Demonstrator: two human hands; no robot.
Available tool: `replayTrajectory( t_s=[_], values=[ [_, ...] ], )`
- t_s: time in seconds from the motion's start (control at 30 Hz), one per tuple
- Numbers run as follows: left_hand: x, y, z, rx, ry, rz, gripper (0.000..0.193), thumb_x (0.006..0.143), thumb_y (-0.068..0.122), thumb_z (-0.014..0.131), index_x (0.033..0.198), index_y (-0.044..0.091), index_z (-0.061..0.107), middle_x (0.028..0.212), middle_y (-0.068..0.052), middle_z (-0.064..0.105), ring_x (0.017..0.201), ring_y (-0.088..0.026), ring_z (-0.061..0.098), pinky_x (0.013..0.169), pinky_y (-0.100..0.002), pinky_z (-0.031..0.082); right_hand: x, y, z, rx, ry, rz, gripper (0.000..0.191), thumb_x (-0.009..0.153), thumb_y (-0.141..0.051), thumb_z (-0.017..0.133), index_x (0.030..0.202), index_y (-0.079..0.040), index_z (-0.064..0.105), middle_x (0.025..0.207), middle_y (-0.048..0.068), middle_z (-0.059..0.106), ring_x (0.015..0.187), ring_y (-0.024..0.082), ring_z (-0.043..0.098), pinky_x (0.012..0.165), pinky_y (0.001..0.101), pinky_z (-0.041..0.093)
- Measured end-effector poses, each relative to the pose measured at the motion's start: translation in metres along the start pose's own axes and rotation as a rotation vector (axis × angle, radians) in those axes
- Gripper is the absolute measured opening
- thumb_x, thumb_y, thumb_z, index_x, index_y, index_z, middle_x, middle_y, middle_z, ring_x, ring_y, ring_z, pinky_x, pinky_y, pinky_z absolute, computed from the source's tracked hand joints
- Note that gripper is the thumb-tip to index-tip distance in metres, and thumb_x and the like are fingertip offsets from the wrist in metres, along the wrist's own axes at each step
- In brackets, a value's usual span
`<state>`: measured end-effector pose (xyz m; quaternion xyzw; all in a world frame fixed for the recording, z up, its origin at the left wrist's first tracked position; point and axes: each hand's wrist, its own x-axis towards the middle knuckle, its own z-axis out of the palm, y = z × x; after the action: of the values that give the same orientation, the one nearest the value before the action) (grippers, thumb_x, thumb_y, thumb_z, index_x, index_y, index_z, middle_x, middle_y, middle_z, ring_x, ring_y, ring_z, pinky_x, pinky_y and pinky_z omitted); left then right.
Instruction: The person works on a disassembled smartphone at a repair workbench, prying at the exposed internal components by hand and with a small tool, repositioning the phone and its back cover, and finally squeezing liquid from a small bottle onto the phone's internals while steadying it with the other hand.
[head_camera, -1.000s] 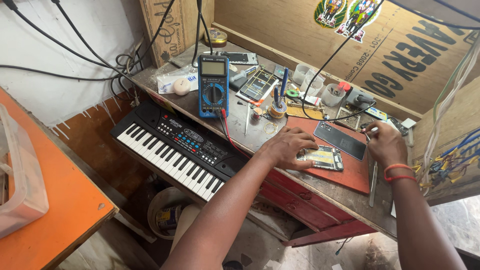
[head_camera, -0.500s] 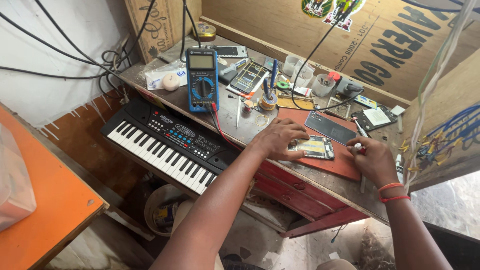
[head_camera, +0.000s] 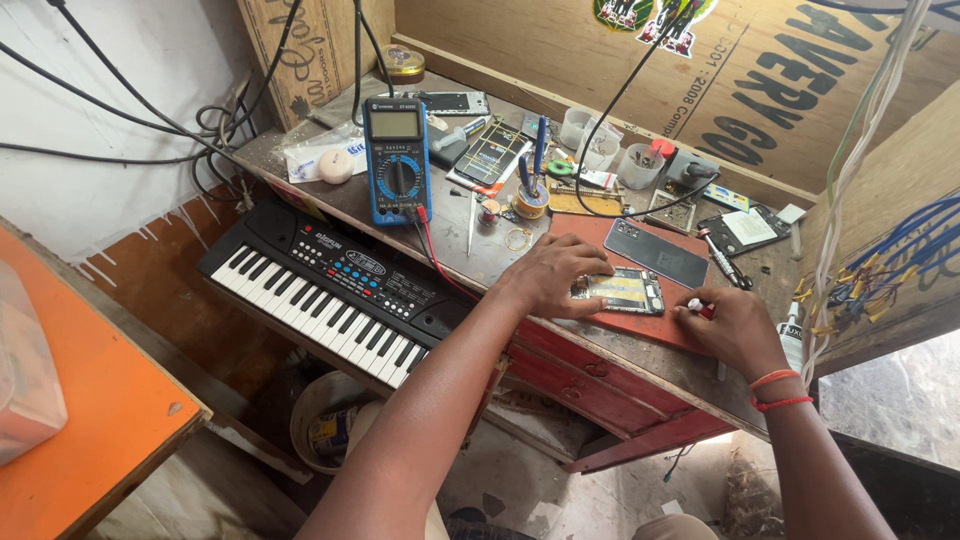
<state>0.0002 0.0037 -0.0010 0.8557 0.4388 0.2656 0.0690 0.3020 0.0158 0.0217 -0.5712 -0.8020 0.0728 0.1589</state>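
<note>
An opened phone (head_camera: 620, 291), flat and rectangular with its glinting metal innards bared, lay on a red mat (head_camera: 640, 325) on the scuffed bench (head_camera: 480, 250). The left hand (head_camera: 550, 275) pressed flat on its left edge, fingers spread. The right hand (head_camera: 733, 328) curled, pinching a small tool (barely visible) just beside it.

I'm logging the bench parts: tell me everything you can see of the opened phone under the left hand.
The opened phone lies flat, back cover off, on a red mat near the bench's front edge. Its insides show: a pale yellowish battery area framed by dark board parts. The left hand presses its left end; the right hand rests just right of it, apparently not touching.
</note>
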Motion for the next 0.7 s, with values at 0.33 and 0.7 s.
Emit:
replayTrajectory(
  t_s=[0.33,0.7],
  values=[
    [-0.002,0.000,-0.001,-0.018,0.016,0.001,0.051,0.083,0.051,0.072,0.124,0.022,0.073,0.137,-0.001,0.065,0.135,-0.022,0.052,0.117,-0.044,0.034,0.010,-0.023,-0.006,-0.178,-0.087,0.068,0.030,0.085,-0.036,0.075,0.104,-0.014,0.081,0.099,0.017,0.077,0.094,0.037,0.074,0.086,0.0468,0.059],
    [-0.003,0.002,-0.002,-0.027,0.031,0.004,0.051,0.082,0.051,0.072,0.123,0.022,0.073,0.137,-0.001,0.066,0.134,-0.022,0.053,0.116,-0.044,0.035,0.015,-0.030,-0.008,-0.230,-0.090,0.023,0.029,0.085,-0.034,0.072,0.100,-0.012,0.080,0.101,0.015,0.077,0.098,0.037,0.073,0.091,0.0473,0.057]
  ],
)
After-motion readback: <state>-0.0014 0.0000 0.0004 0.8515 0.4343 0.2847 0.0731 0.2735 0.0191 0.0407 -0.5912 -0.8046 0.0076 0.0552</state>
